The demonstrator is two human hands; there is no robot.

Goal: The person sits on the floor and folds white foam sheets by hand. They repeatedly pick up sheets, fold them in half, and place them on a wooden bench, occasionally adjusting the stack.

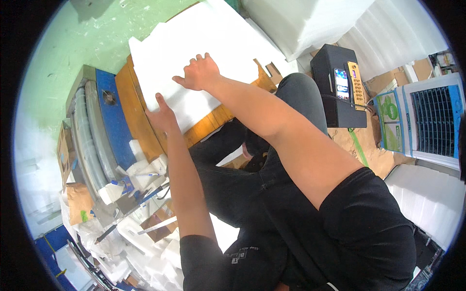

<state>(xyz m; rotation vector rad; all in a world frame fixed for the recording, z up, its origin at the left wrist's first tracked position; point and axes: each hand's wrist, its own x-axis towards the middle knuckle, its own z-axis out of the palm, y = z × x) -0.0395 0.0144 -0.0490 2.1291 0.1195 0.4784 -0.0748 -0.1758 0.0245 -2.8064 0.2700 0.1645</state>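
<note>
A stack of white foam sheets [194,43] lies on a wooden work board [138,119]. My right hand [200,72] rests flat on top of the sheets, fingers spread. My left hand [162,116] presses against the near left edge of the stack, fingers along the foam. Neither hand grips anything. Both forearms reach out over my lap in black clothes.
A blue machine bar [112,116] and grey rails run left of the board. Foam scraps, tools and cardboard [128,189] pile at lower left. A black speaker box [337,87] and a white-blue air cooler [432,121] stand right. More foam stacks [310,19] sit behind.
</note>
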